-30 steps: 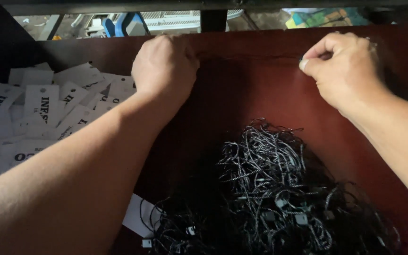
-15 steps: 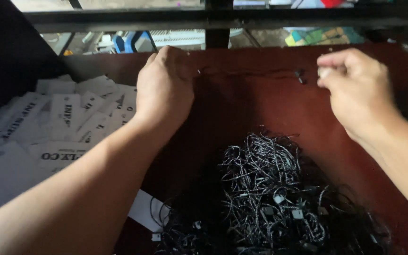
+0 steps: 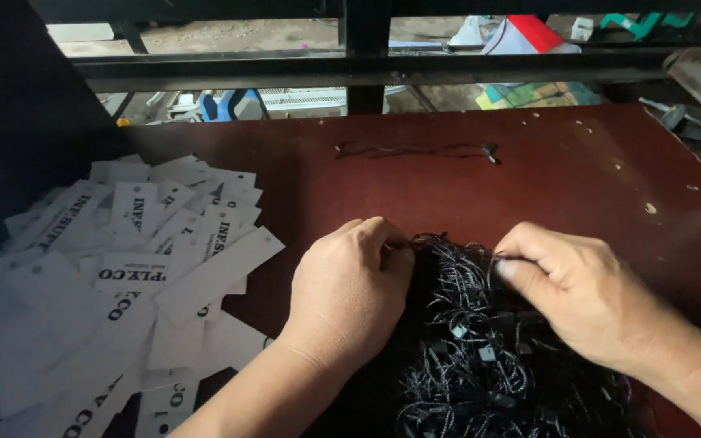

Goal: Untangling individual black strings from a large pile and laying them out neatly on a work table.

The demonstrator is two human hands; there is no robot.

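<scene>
A tangled pile of black string loops with small clasps [image 3: 488,357] lies on the dark red table [image 3: 578,186]. My left hand [image 3: 350,288] rests on the pile's left edge, fingers curled around some strands. My right hand [image 3: 569,292] pinches strands at the pile's top right. One single black string [image 3: 415,150] lies stretched out flat near the table's far edge, apart from both hands.
A heap of white paper tags with dark print [image 3: 115,276] covers the table's left side. A dark panel [image 3: 18,122] stands at the far left. Black metal bars [image 3: 367,65] run behind the table, with clutter beyond them.
Both hands let go of the single string at the far edge, leaving it laid out there, and came back to the pile near me.
</scene>
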